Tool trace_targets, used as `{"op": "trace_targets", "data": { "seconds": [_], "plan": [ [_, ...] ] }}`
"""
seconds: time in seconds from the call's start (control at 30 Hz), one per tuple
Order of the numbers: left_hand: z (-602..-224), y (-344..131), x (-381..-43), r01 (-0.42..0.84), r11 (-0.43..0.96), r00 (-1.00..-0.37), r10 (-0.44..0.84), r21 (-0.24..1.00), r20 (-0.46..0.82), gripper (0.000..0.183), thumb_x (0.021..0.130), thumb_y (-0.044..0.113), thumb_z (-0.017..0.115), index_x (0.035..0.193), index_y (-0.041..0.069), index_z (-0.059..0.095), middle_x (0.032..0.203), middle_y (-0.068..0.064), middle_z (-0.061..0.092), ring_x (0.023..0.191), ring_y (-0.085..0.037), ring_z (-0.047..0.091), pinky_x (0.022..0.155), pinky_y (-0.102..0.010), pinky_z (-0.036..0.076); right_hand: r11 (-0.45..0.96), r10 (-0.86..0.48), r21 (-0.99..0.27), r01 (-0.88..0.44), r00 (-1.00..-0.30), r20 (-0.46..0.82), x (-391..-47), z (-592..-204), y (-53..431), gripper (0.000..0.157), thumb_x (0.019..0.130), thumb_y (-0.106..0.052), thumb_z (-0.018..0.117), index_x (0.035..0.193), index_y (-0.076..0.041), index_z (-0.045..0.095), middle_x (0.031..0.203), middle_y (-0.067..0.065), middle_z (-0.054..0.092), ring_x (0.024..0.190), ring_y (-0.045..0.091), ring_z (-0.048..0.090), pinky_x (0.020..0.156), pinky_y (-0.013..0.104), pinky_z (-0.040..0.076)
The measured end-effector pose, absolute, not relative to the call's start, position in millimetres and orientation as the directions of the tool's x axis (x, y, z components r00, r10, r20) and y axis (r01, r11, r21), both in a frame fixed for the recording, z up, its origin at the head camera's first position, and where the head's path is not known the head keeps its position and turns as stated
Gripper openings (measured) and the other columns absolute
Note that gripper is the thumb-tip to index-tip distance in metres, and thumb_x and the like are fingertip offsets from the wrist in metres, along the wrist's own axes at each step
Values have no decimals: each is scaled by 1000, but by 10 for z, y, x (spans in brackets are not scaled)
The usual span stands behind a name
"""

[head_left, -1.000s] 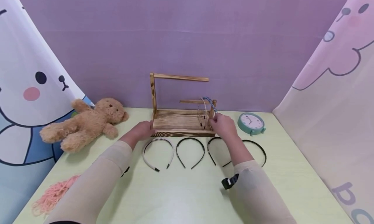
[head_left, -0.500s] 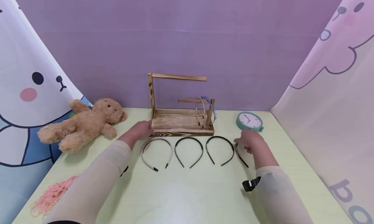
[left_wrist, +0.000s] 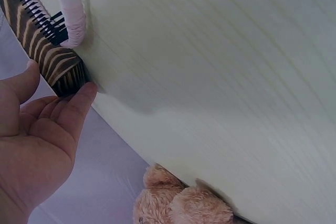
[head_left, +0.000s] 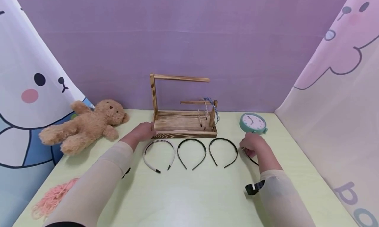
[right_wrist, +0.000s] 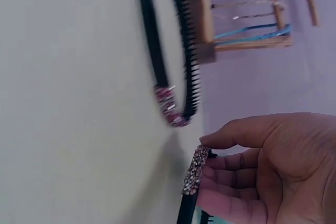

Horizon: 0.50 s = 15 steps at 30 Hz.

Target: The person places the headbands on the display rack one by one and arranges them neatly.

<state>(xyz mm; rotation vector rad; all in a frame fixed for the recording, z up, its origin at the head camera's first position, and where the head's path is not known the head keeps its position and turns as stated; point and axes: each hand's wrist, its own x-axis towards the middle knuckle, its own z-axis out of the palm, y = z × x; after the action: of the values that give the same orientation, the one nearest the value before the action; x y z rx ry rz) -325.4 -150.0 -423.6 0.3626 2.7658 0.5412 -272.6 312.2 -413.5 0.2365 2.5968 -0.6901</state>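
Observation:
My right hand [head_left: 254, 144] pinches a black headband [right_wrist: 195, 170] with a glittery beaded section, between thumb and fingers, close over the table below the clock. My left hand [head_left: 142, 131] holds the left front corner of a wooden rack [head_left: 185, 134], thumb on one side and fingertips at its end in the left wrist view. A blue headband [head_left: 214, 105] and a pale beaded one [head_left: 206, 106] hang on the rack's short right bar. In front lie a white headband [head_left: 159, 141], a black headband [head_left: 191, 140] and another black headband [head_left: 222, 139] with pink glitter.
A teal alarm clock [head_left: 253, 122] lies just beyond my right hand. The brown teddy bear [head_left: 88, 125] is at the back left, and pink yarn [head_left: 53, 200] at the front left. A purple backdrop [head_left: 189, 39] stands behind the table.
My right hand has left the rack's right bar, where the blue headband now hangs, and moved right and nearer to take the rightmost black headband. My left hand stays at the rack.

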Motion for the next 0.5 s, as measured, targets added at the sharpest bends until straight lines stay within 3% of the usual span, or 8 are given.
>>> {"op": "trace_targets", "data": {
  "seconds": [0.13, 0.33, 0.4, 0.5],
  "plan": [
    [-4234, -1500, -3267, 181, 898, -923, 296, 401, -246, 64, 104, 29, 48, 153, -5, 24, 143, -29, 47, 132, -42, 46, 107, -52, 39, 867, 25, -447, 221, -914, -404, -2692, -3919, 3068, 24, 92, -17, 55, 84, 4, 63, 72, 16, 67, 61, 25, 68, 60, 37, 60],
    [-4248, -1502, -3274, 173, 903, -922, 290, 394, -259, 66, 104, 30, 47, 153, -6, 21, 145, -28, 46, 134, -42, 43, 110, -53, 37, 919, -57, -391, 40, -971, -232, -2587, -3511, 2958, 30, 91, -20, 50, 65, -9, 57, 59, 3, 61, 54, 15, 58, 56, 30, 52],
    [-4252, -1501, -3274, 176, 905, -921, 291, 388, -260, 66, 104, 30, 47, 153, -7, 21, 145, -29, 45, 135, -42, 43, 110, -53, 36, 925, -72, -380, -16, -988, -134, -2532, -3396, 2912, 26, 92, -21, 50, 70, -10, 58, 63, 1, 61, 57, 15, 57, 59, 31, 48],
    [-4252, -1498, -3269, 171, 904, -921, 287, 391, -262, 66, 104, 30, 48, 153, -7, 22, 147, -29, 43, 137, -43, 40, 113, -53, 33, 911, -78, -408, -66, -997, -15, -2432, -3225, 2813, 22, 96, -25, 50, 92, -7, 62, 82, 5, 67, 73, 20, 60, 68, 35, 48]
  ]
}}
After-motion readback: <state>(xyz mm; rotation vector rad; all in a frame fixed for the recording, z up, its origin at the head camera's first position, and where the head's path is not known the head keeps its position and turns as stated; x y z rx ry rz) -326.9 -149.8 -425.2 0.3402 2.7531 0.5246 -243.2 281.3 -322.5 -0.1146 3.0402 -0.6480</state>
